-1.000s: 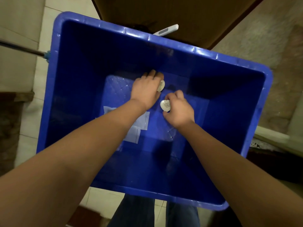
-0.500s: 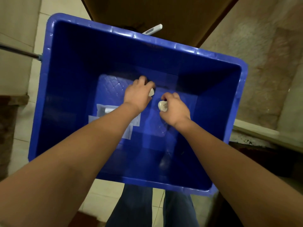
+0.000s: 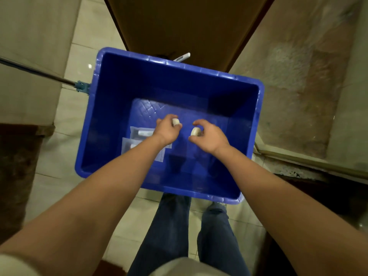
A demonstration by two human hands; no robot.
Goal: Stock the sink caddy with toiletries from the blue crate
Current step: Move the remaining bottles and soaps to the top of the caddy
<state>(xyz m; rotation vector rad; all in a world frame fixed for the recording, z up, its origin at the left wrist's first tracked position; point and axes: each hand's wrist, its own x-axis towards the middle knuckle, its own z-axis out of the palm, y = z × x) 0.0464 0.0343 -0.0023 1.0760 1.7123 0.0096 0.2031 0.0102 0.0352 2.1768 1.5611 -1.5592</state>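
A deep blue crate (image 3: pixel 103 124) stands on the tiled floor below me. My left hand (image 3: pixel 166 129) grips a small round white toiletry (image 3: pixel 175 122) over the crate's middle. To its right, my right hand (image 3: pixel 210 136) pinches a second round white toiletry (image 3: pixel 195 131) between thumb and fingers. Clear plastic sachets (image 3: pixel 139 140) lie on the crate floor, partly hidden under my left forearm. No sink caddy is in view.
A brown door or cabinet panel (image 3: pixel 189 24) rises behind the crate, with a white handle-like piece (image 3: pixel 182 57) at the far rim. A metal rod (image 3: pixel 35 73) runs in from the left. A stone ledge (image 3: pixel 310 164) lies on the right. My legs stand at the crate's near edge.
Both hands have risen from the crate floor and moved apart, each with a round white toiletry. The camera has pulled back, so the crate looks smaller.
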